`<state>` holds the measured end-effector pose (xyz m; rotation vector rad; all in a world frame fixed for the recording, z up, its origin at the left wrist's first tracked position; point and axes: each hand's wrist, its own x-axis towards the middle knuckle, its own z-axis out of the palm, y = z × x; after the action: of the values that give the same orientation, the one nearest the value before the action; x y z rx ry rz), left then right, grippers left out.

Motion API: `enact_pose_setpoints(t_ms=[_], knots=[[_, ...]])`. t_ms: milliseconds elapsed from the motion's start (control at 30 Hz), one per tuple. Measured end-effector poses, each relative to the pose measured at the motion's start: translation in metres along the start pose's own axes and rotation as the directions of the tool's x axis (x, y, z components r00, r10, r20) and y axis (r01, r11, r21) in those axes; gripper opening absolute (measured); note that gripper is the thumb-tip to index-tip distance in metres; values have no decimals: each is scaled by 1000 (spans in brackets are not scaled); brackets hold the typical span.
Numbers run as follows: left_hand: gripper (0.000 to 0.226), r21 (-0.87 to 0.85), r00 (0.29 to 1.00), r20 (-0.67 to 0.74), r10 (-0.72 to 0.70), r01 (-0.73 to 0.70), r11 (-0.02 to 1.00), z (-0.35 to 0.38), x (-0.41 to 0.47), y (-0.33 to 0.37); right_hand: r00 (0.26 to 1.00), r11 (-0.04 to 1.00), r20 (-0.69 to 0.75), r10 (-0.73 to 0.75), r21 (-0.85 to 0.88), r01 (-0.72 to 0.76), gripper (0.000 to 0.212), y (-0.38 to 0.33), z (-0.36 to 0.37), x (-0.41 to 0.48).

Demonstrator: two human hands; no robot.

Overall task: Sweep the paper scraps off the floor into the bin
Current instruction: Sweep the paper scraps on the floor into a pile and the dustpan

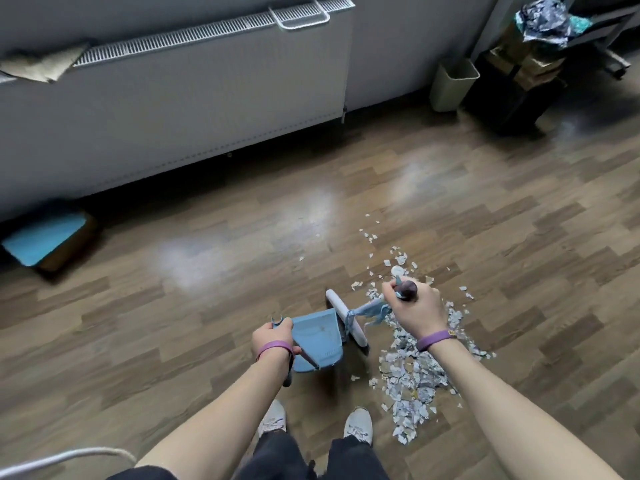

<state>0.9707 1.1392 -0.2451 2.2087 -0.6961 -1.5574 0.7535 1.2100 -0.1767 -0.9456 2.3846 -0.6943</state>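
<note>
The scraps (415, 372) lay in a loose heap on the floor (194, 306), just right of the dustpan (317, 337), with a thinner trail running off toward the wall. The pan sat low by the person's feet, probably so the heap could be drawn across into it. The broom (346, 322) had its white head between pan and heap, close to the pan's right edge. From there it would likely have to reach past the paper before pulling any of it in. The left grip (273, 341) was closed, fingers curled round the top of the dustpan's long handle to steady it. The right grip (415, 306) was also closed, wrapped over the dark end of the broom's handle, above the heap. The bin (453, 84) stood well apart against the far wall, so the pan would have to carry the load there.
</note>
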Motion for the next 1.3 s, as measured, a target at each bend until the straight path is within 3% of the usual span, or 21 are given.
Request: enact_pose_setpoints(t_ms=[167, 300, 433, 533, 667, 767, 1000, 1167, 1300], knots=[[14, -3, 995, -103, 12, -12, 1000, -96, 42, 9, 988, 990, 97, -122, -55, 127, 34, -83, 69, -19], [12, 16, 977, -211, 7, -4, 1000, -170, 71, 6, 960, 975, 189, -205, -47, 217, 45, -139, 118, -41], [14, -52, 958, -288, -10, -5, 999, -220, 87, 4, 916, 972, 339, -215, -13, 233, 29, -168, 162, -59], [2, -134, 964, -257, -74, 40, 990, -240, 93, -1, 896, 982, 402, -190, 69, 178, 31, -170, 187, -70], [26, -239, 974, -152, -167, 127, 963, -246, 106, -21, 866, 986, 477, -152, 127, 104, 23, -163, 202, -78], [43, -267, 968, -97, -231, 198, 943, -238, 110, -34, 841, 989, 525, -131, 126, 75, 16, -143, 206, -75], [40, -418, 956, 23, -291, 273, 866, -149, 96, -16, 868, 999, 493, -50, 32, 40, 16, -76, 159, -20], [41, -413, 947, 109, -303, 320, 853, -53, 79, 28, 891, 998, 452, -36, 67, 6, 27, -36, 108, 51], [44, -360, 946, 136, -294, 324, 875, 22, 69, 64, 921, 995, 389, -7, 93, -31, 6, -7, 57, 106]])
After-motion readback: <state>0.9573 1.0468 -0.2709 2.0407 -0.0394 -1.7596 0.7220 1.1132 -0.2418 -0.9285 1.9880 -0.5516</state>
